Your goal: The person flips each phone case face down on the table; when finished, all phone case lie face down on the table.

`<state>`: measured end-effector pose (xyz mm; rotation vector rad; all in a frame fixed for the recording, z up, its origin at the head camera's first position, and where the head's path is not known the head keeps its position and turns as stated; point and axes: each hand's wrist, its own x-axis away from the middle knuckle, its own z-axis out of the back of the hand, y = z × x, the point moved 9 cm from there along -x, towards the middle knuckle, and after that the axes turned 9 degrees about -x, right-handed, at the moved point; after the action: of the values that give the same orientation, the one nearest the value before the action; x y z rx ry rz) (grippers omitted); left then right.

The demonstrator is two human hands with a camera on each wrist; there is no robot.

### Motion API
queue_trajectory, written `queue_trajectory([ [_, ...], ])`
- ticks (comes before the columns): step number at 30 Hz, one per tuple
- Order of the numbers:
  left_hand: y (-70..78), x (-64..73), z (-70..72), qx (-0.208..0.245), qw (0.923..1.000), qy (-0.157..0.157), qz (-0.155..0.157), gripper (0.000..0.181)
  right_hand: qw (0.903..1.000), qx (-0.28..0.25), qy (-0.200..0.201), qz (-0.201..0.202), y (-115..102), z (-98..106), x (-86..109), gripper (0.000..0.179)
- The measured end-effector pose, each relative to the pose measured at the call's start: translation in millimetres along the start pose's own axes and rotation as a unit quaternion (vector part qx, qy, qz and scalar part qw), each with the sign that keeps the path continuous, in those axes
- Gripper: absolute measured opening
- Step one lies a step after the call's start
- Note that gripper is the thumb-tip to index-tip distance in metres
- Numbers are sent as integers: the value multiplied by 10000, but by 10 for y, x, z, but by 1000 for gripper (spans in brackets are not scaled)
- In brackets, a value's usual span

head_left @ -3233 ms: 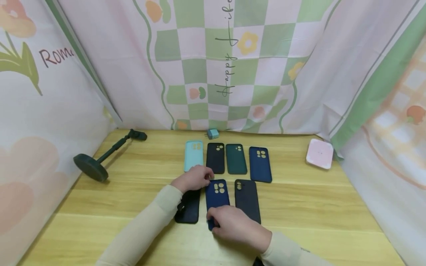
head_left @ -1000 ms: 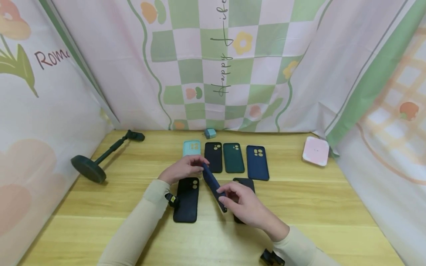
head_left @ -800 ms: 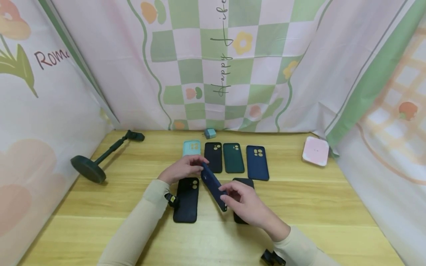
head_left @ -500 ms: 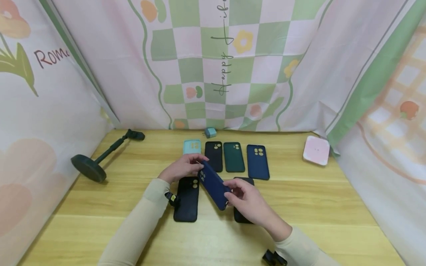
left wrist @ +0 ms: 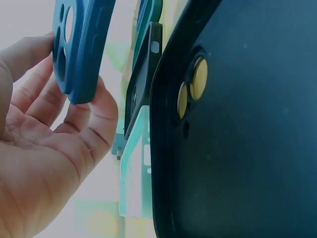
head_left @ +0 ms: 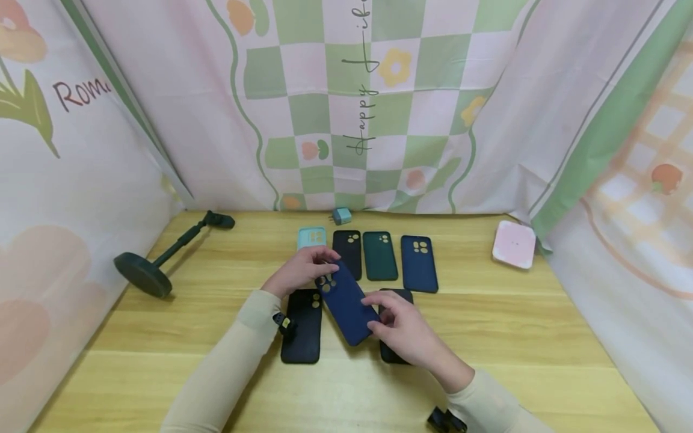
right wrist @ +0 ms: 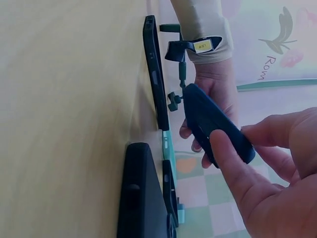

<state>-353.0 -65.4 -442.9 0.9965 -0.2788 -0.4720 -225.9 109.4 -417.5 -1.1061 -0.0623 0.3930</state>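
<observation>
Both hands hold a dark blue phone case (head_left: 348,307), raised over the table and tilted, its outer back with the camera cutouts showing in the head view. My left hand (head_left: 303,270) pinches its camera end, thumb on one side and fingers on the other, as the left wrist view also shows. At the lower right edge, my right hand (head_left: 403,328) grips it between thumb and fingers. A black phone case (head_left: 302,331) lies below the left hand. Another black phone case (head_left: 397,355) lies partly hidden under the right hand.
Behind the hands, a row holds a light blue case (head_left: 311,236), a black case (head_left: 348,249), a green case (head_left: 381,257) and a second blue case (head_left: 419,264). A charger plug (head_left: 342,216), a dark green stand (head_left: 143,275) and a pink square object (head_left: 514,245) stand farther out.
The blue case was lying on the table between the two black cases. Both hands lifted it, held it edge-on, then turned its back towards the head camera.
</observation>
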Motion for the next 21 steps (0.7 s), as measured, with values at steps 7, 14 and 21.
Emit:
queue_trajectory([
  [7,25,-30,-28,-237,9997,76,48,21,9995,-34,-32,-324,85,-24,-2,32],
  [14,34,-95,-122,-665,9977,-21,-80,17,9962,-183,-404,-749,192,-111,16,29],
  [21,64,-174,-308,-1119,9929,-375,-132,15,9877,-322,-1044,-1117,229,-189,64,47],
])
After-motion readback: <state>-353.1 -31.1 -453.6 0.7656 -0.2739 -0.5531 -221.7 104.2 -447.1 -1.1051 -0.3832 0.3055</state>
